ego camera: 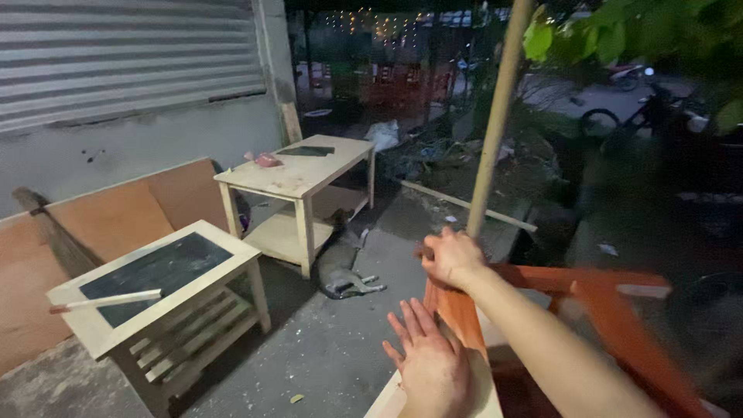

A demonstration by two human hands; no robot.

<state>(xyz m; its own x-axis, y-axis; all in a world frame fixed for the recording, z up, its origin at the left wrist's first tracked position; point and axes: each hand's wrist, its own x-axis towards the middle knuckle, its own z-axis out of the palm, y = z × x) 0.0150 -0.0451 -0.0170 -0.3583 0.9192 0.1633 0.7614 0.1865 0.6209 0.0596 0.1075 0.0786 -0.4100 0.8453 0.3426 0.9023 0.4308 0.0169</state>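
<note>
Right hand — clenched around a long pale wooden pole that rises slanted toward the top edge of the view; left hand — released, fingers spread flat, palm resting on a light board at the bottom edge. We note an orange-red wooden frame just beneath and to the right of both hands, blurred.

Surface: rough grey concrete floor, scattered with small pale scraps.

Furnishings, left: one low unpainted wooden table with a dark inset top and a slatted shelf below; a thin white stick lies across it. Behind it, a second bare wooden table with a lower shelf, carrying a small pink item and a dark flat piece. We see a grey animal lying on the floor beside that table.

Surroundings: plywood sheets leaning against a grey wall under a corrugated metal shutter. Dim outdoor yard beyond, string lights far off, green leaves upper right.
</note>
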